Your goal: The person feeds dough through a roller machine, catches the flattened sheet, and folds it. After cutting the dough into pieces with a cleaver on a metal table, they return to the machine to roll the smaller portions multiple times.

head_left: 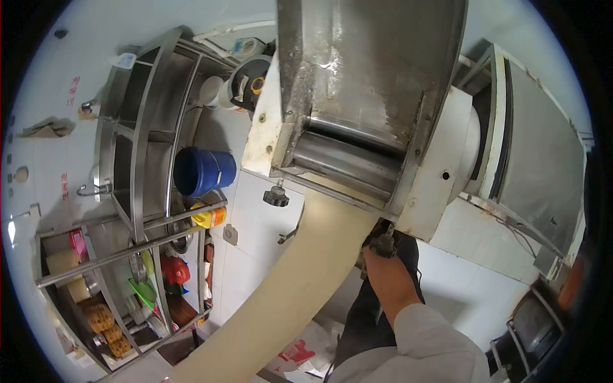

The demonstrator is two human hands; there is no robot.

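My right hand (385,271), below a light grey sleeve, reaches up to a dark adjusting knob (384,244) at the lower right corner of a dough sheeter (264,135). Its fingers are closed around the knob and partly hidden by it. Beside the hand, a long, smooth, pale yellow dough sheet (290,271) comes out from under the steel rollers (345,163) and runs down to the lower left. A matching black knob (276,195) sits at the machine's left corner. My left hand does not show.
A steel chute (377,57) rises above the rollers. To the left stand metal shelves (143,147) with a blue bucket (204,171) beside them, and a lower rack (96,262) holding several containers. A framed panel (543,140) is on the right.
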